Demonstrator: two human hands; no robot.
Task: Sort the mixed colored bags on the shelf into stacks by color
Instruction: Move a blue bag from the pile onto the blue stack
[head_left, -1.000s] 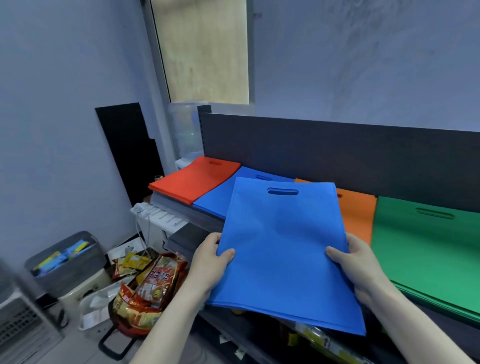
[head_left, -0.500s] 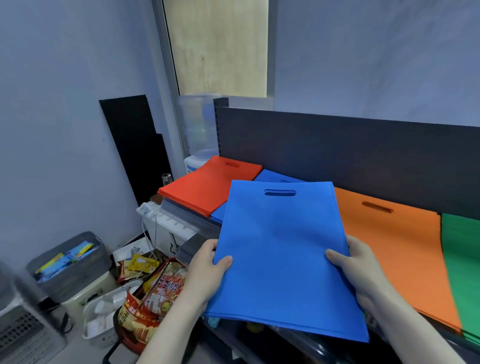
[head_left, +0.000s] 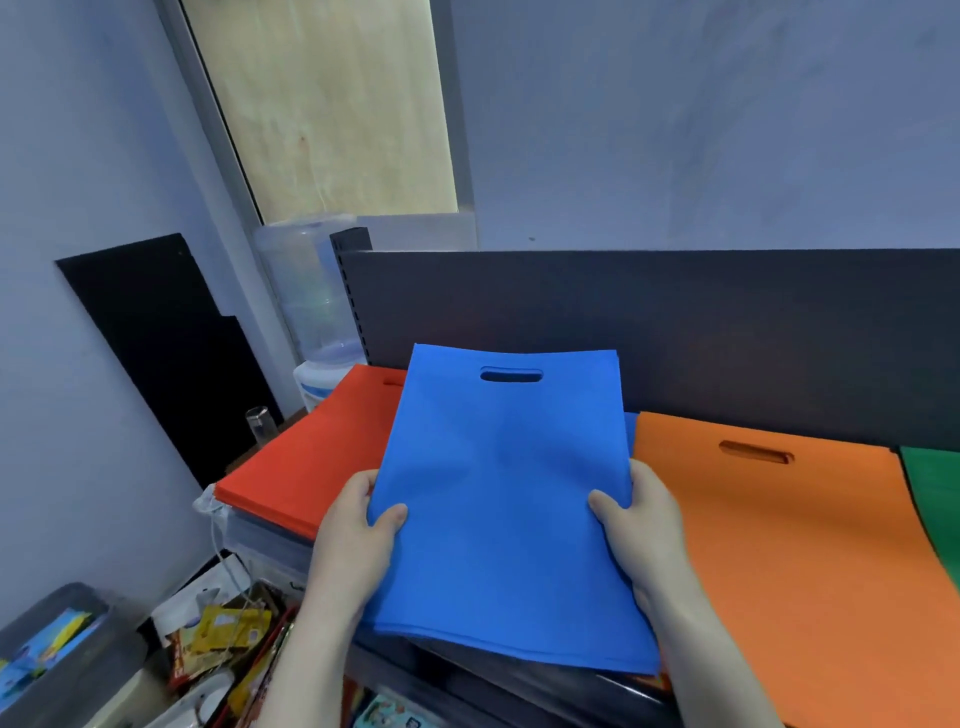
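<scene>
I hold a stack of blue bags (head_left: 506, 499) with a cut-out handle at its far end, lifted over the shelf. My left hand (head_left: 356, 540) grips its left edge, thumb on top. My right hand (head_left: 641, 535) grips its right edge, thumb on top too. The held stack covers nearly all of the blue pile on the shelf; only a sliver (head_left: 630, 428) shows at its right. A red stack (head_left: 311, 467) lies to the left. An orange stack (head_left: 800, 551) lies to the right, and a green stack (head_left: 935, 493) sits at the far right edge.
A dark back panel (head_left: 675, 332) closes the shelf behind the bags. A water dispenser bottle (head_left: 306, 291) stands behind the red stack. Below left are snack packets (head_left: 223, 629), a grey bin (head_left: 57, 654) and a black board (head_left: 156, 353) against the wall.
Both hands have carried the blue stack forward and left, over the blue pile between red and orange. The view has turned left, so most of the green stack has left the frame.
</scene>
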